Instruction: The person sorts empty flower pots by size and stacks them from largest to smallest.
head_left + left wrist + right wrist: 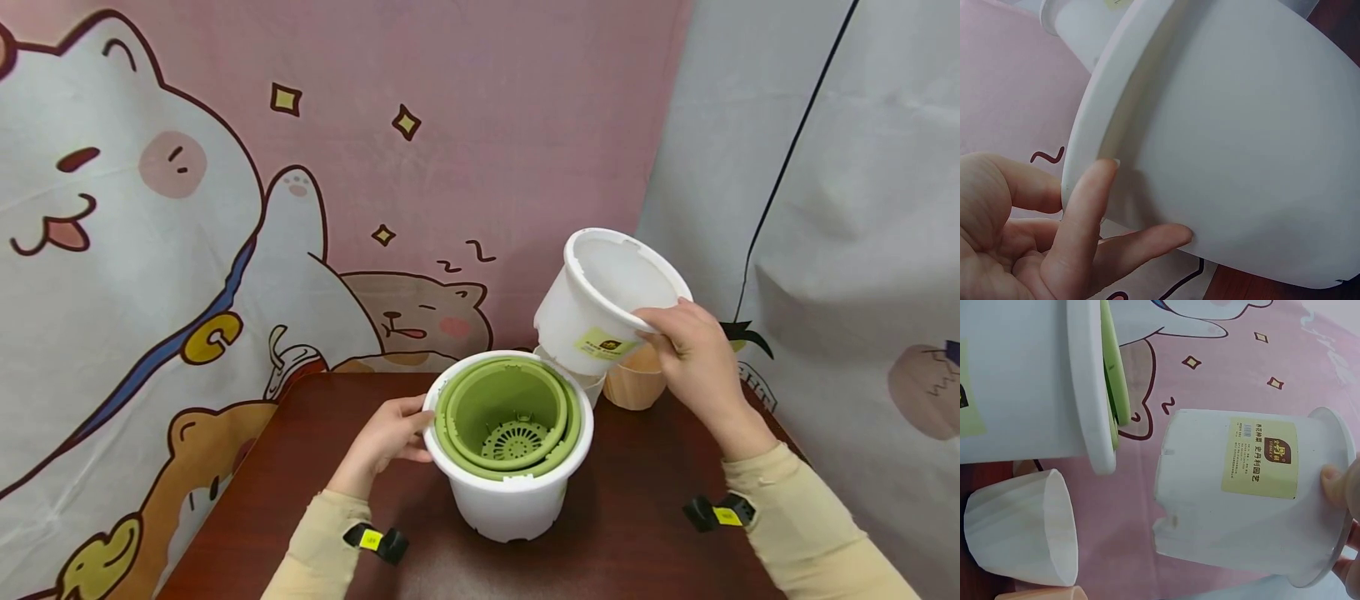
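Observation:
A large white flower pot (510,504) stands on the table with two green flower pots (517,387) nested inside it. My left hand (390,437) grips its left rim, and in the left wrist view the fingers (1088,212) lie against the outer wall below the lip. My right hand (693,350) holds a smaller white flower pot (570,321) by its rim, tilted in the air behind and to the right of the nested pots. In the right wrist view a yellow label (1260,458) shows on that pot's side, with the thumb near the rim.
Behind the nested pots a small white pot (1019,528) stands at the table's back right, next to an orange pot (636,385). The dark red table (300,492) reaches a cartoon-printed curtain (517,125) at the back. Grey cloth (847,208) hangs along the right.

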Demonstrator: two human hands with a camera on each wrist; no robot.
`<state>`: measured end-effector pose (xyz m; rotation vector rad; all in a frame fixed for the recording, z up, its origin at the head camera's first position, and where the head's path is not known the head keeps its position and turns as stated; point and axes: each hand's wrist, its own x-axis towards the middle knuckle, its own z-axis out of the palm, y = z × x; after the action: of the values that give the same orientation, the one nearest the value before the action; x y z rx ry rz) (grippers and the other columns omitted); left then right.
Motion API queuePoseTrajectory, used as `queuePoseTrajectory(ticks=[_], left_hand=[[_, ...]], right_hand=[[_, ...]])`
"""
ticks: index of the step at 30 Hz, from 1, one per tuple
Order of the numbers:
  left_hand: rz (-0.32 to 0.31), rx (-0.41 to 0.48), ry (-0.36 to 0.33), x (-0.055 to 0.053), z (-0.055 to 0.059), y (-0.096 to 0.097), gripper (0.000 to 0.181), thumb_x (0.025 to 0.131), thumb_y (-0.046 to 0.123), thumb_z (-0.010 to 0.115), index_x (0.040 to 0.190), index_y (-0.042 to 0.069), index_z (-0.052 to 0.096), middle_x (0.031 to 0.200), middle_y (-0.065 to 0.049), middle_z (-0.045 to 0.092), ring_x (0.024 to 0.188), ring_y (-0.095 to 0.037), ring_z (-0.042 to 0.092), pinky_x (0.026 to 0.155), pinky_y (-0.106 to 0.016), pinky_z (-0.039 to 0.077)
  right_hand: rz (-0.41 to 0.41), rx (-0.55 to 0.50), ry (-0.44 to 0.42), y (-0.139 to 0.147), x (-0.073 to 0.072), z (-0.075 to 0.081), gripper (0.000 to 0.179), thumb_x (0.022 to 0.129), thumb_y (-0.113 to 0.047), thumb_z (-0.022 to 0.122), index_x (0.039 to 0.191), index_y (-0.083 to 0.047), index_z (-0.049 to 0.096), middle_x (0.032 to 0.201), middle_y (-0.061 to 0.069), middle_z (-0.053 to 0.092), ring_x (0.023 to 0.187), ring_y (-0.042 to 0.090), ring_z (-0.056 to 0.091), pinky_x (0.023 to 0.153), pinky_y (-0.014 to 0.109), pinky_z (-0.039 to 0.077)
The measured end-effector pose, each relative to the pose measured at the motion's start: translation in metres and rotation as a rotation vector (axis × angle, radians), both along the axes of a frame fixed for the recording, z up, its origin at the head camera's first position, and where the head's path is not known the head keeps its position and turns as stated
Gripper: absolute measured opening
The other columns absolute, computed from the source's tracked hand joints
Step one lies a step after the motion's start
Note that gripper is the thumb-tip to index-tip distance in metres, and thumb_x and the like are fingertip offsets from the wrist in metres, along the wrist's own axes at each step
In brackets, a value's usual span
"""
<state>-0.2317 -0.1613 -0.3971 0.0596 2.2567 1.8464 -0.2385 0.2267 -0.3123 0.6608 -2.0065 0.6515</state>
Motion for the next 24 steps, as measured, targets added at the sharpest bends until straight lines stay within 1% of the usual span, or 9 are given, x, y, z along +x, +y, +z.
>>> queuePoseTrajectory(ticks=[9, 15, 24], left_hand=[[0.008, 0.008, -0.008, -0.002, 0.0, 0.001, 0.045, 0.1, 0.01, 0.055, 0.143, -0.004, 0.048, 0.101, -0.017, 0.065, 0.07, -0.024, 0.068, 0.057, -0.037, 0.062], [0.009, 0.008, -0.013, -0.003, -0.001, 0.001, 0.045, 0.1, 0.01, 0.054, 0.143, -0.003, 0.048, 0.1, -0.017, 0.065, 0.069, -0.023, 0.068, 0.058, -0.037, 0.062], [0.01, 0.008, -0.015, -0.002, 0.0, 0.001, 0.045, 0.1, 0.01, 0.054, 0.143, -0.003, 0.048, 0.099, -0.017, 0.066, 0.069, -0.023, 0.068, 0.057, -0.036, 0.062]], right_hand=[[0.053, 0.002, 0.017, -0.012, 0.004, 0.003, 0.029, 0.073, 0.016, 0.075, 0.096, -0.003, 0.075, 0.09, 0.01, 0.073, 0.092, 0.031, 0.061, 0.107, 0.055, 0.039], [0.103, -0.014, 0.021, -0.019, 0.007, 0.006, 0.031, 0.072, 0.018, 0.075, 0.094, -0.004, 0.076, 0.088, 0.007, 0.073, 0.092, 0.028, 0.06, 0.108, 0.055, 0.039], [0.165, -0.01, 0.047, -0.027, 0.009, 0.008, 0.035, 0.069, 0.019, 0.076, 0.093, -0.007, 0.076, 0.081, 0.003, 0.071, 0.086, 0.024, 0.059, 0.107, 0.057, 0.039]])
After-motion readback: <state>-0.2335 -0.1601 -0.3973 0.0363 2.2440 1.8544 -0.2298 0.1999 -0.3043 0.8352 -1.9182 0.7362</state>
